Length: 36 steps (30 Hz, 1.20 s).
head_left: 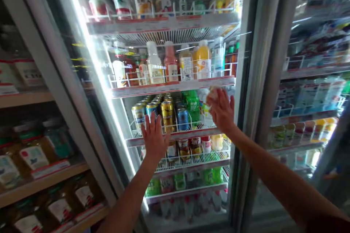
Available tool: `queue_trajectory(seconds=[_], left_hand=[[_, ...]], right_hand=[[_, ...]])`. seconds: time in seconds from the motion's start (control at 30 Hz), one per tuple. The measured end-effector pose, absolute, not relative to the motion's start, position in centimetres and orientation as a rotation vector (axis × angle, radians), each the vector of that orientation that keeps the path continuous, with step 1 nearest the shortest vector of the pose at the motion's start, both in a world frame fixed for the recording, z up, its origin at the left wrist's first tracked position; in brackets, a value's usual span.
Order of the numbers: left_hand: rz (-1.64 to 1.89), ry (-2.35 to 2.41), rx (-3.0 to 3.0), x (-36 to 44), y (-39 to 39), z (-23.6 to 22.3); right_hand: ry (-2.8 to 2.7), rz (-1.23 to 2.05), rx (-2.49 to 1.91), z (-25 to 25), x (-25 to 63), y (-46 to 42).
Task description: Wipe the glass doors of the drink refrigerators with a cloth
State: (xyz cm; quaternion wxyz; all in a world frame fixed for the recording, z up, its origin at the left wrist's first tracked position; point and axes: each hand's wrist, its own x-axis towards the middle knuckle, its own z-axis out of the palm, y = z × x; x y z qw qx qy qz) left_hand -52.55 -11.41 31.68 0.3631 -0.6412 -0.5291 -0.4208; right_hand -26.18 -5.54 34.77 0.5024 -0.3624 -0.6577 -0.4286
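Note:
In the head view my right hand is raised before the upper right of a lit drinks fridge, its fingers bent over a crumpled pale cloth. My left hand is lower and to the left, palm forward with fingers spread and nothing in it. Behind it stand gold cans and a blue can on a white wire shelf. Faint reflections suggest a glass pane in front of the shelves; whether my left palm touches it I cannot tell.
Bottles such as an orange juice bottle line the upper shelves. A metal door frame runs down the right, with another stocked fridge beyond. At left, wooden shelves hold several labelled jars.

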Motion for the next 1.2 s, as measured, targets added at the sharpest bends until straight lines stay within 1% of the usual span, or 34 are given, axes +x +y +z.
queue_trajectory(seconds=[0.1,0.2,0.3,0.4,0.43,0.53,0.6,0.7,0.77,0.8,0.93,1.0,1.1,1.13,1.2], left_hand=[[-1.083,-1.381,-1.608,-52.2,-11.1,31.6],[-1.079,-1.358,-1.571,-52.0,-10.8,31.6],[-1.082,-1.326,-1.553,-52.0,-10.7,31.6],[-1.075,-1.328,-1.556,-52.1,-10.8,31.7],[-1.071,-1.334,-1.561,-52.1,-10.8,31.7],[-1.070,-1.335,-1.582,-52.2,-11.0,31.8],[-1.085,-1.329,-1.604,-52.4,-11.2,31.9],[-1.119,-1.326,-1.643,-52.5,-11.4,31.9],[-1.146,-1.321,-1.668,-52.6,-11.5,32.0],[-1.161,-1.318,-1.680,-52.6,-11.6,31.9],[-1.228,-1.304,-1.732,-53.1,-11.8,31.9],[-1.251,-1.296,-1.759,-53.3,-11.9,31.9],[-1.263,-1.282,-1.784,-53.5,-11.9,31.9],[-1.268,-1.278,-1.788,-53.5,-11.9,31.9],[-1.289,-1.266,-1.797,-53.5,-11.8,31.9]], right_hand=[[-1.479,-1.015,-0.914,35.1,-23.3,-5.3],[-1.718,-1.095,-0.761,32.6,-21.6,-5.5],[-1.612,-1.032,-0.797,31.5,-21.0,-4.9],[-1.311,-0.875,-0.922,32.6,-22.5,-4.5],[-1.322,-0.864,-0.922,32.9,-23.4,-4.5],[-1.619,-0.958,-0.806,32.8,-25.4,-4.8],[-1.642,-0.970,-0.812,32.5,-25.4,-4.8],[-1.217,-0.841,-0.973,32.6,-24.6,-4.6],[-1.067,-0.794,-0.981,32.8,-25.4,-4.7],[-1.098,-0.800,-0.960,32.7,-26.3,-4.9],[-1.537,-0.914,-0.913,31.8,-29.1,-5.8],[-1.442,-0.899,-1.014,31.9,-28.9,-5.9],[-1.066,-0.798,-1.132,32.4,-28.9,-6.1],[-1.054,-0.793,-1.125,32.3,-29.6,-6.3],[-1.282,-0.864,-1.044,31.4,-31.9,-6.8]])
